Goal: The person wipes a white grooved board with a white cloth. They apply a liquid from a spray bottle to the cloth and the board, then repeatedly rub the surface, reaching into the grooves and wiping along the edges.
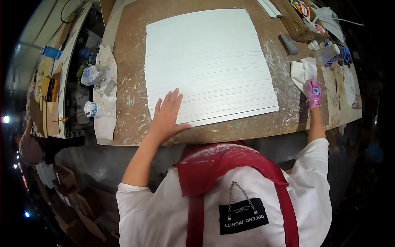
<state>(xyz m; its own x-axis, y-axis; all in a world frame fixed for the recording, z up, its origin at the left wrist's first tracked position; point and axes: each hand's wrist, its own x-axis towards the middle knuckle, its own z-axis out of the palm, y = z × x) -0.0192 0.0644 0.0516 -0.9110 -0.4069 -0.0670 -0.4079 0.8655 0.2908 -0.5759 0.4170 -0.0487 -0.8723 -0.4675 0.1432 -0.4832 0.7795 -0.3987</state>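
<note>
A row of white slats [205, 61] lies side by side on the workbench, forming one wide panel with fine dark seams. My bare left hand [166, 113] rests on the panel's near left corner, fingers spread and thumb stretched along the front edge. Off to the right of the panel, my right hand [313, 91] wears a pink patterned glove. Its fingers are closed on the near end of a folded white cloth [302, 71] lying on the bench; the fingertips are partly hidden.
The brown workbench [131, 123] has white smears. A grey block [288, 44], a clear bottle [328, 53] and a wooden box [294, 25] of tools sit at the right. A white tub [93, 109] and plastic-wrapped item [95, 75] stand at the left. Another person [31, 148] is far left.
</note>
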